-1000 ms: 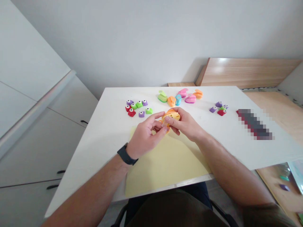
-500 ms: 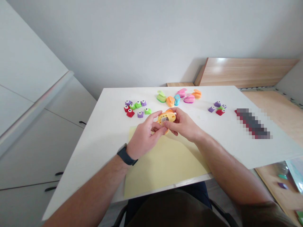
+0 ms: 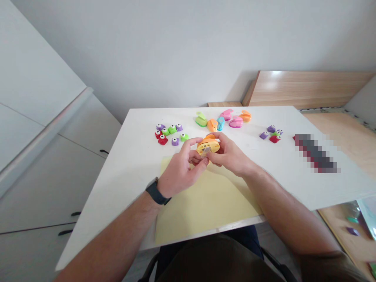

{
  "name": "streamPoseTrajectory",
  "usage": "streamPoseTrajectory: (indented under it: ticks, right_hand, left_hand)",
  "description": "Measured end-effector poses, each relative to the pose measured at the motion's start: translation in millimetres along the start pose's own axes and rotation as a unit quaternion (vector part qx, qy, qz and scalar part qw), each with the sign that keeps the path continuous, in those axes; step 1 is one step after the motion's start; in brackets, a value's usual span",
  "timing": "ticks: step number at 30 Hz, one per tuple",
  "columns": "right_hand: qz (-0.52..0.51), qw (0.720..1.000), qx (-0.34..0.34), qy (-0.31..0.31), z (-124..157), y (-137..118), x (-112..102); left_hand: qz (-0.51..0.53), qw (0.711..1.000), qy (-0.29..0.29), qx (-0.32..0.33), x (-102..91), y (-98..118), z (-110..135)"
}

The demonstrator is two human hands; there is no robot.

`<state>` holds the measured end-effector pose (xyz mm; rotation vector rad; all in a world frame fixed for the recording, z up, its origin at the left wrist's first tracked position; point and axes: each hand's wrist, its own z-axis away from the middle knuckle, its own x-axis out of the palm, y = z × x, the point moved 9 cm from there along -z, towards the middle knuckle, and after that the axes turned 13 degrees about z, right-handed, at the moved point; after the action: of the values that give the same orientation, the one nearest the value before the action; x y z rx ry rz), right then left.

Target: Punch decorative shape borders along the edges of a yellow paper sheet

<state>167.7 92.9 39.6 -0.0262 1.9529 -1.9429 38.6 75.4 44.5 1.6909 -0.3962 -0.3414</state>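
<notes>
Since a sec ago the punch (image 3: 208, 145) has rolled over in the fingers: its flat underside w/ the small metal die now faces the wearer, and it sits a bit lower, over the far edge of the yellow sheet (image 3: 205, 203). L hand (image 3: 179, 172) pinches its near-left side, thumb and forefinger shut on it. R hand (image 3: 230, 156) wraps the right end, fingers closed round it too. It's held off the table (image 3: 129, 156), not resting. Looks like light, hard plastic: rigid, smooth, prob. a bit slippery. Best gripped by the body's sides, not the sprung lever. Mini punches (image 3: 170, 133) and big punches (image 3: 223, 119) lie beyond, well apart from both hands.
</notes>
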Motion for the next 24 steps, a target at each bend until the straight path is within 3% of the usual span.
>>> streamPoseTrajectory:
  ticks: [13, 19, 24]
  right_hand:
    - [0.006, 0.999, -0.016, -0.038, 0.3, 1.9, 4.7]
    - [0.034, 0.999, -0.018, -0.025, 0.6, 4.0, 3.3]
    - [0.014, 0.999, -0.034, -0.039, 4.1, -5.9, 0.7]
  left_hand:
    - [0.062, 0.996, 0.053, -0.034, -9.8, -11.6, -4.4]
    - [0.069, 0.995, 0.071, -0.024, -14.1, -15.6, -6.9]
    - [0.151, 0.98, 0.114, -0.062, -22.6, -25.1, -9.6]
